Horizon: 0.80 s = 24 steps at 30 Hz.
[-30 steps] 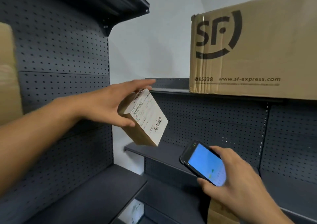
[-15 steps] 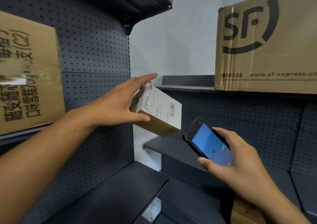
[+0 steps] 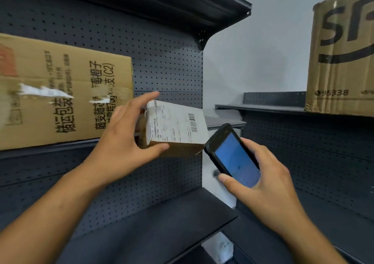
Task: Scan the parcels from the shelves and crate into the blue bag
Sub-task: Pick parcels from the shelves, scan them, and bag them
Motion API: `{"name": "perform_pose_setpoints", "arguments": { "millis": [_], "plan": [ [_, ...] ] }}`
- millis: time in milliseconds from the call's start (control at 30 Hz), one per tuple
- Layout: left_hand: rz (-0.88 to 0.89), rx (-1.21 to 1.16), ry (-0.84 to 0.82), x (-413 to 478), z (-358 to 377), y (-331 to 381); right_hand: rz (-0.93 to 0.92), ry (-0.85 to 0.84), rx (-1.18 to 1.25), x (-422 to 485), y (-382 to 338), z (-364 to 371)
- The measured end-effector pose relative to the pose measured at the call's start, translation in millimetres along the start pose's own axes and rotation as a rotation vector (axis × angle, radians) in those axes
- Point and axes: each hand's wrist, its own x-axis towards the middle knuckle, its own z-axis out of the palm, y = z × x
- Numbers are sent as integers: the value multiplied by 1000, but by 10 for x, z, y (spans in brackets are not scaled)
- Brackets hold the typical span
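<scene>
Our left hand (image 3: 121,142) gripped a parcel (image 3: 176,128), our right hand (image 3: 261,181) held the scanner (image 3: 232,154) beside its barcode; bagging it and other parcels remained.

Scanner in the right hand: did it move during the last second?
Yes. Against the SF box, the scanner rose and shifted left, closer to the parcel.

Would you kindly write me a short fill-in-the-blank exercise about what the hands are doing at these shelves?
1. The left hand holds a small parcel whose white label bears a black ____.
2. The right hand holds a scanner whose screen is ____.
3. The large box on the upper right shelf shows the number ____.

Missing words: barcode; blue; 95338.
</scene>
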Motion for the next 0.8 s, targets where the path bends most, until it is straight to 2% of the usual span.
{"name": "perform_pose_setpoints", "arguments": {
  "millis": [200,433,600,800],
  "plan": [
    [-171,142,42,-653,-543,402,-91,-152,149,-143,-109,240],
    [-307,279,31,-1272,-1116,793,-157,-281,339,-463,-622,558],
    [-375,426,34,-1819,-1766,950,-206,-368,481,-732,-1244,877],
    [-490,579,116,-2640,-2821,1293,-297,-468,596,-1195,-2322,1271]
  ]
}}
